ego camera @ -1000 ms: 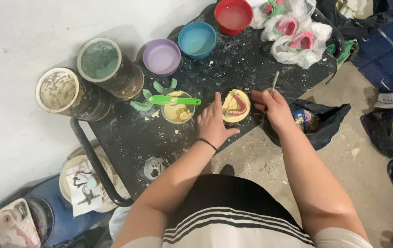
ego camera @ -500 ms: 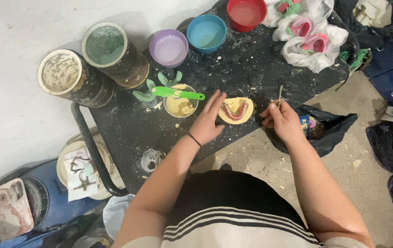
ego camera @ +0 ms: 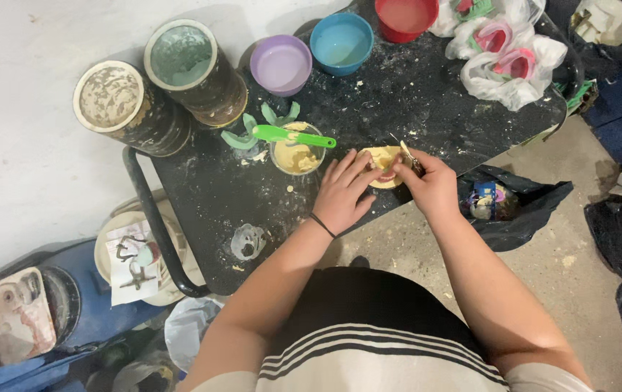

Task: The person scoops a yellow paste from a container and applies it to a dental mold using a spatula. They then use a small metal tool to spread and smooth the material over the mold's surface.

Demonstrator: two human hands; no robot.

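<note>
Table top [ego camera: 427,94] looks like matt black sheet, rough w/ dried yellowish crumbs & white smears all over. Yellow cast [ego camera: 380,160] under the left hand [ego camera: 343,192] is chalky, plaster-like, matt. Tool [ego camera: 410,156] in the right hand [ego camera: 434,185] is thin metal, a bit shiny. Green spatula [ego camera: 293,136] = smooth plastic. Purple bowl [ego camera: 282,64] & blue bowl [ego camera: 341,42] look rubbery/plastic w/ a dull sheen. The two tubs [ego camera: 155,91] are crusted, rough w/ dried residue. White bags [ego camera: 514,62] are thin crinkly plastic.
</note>
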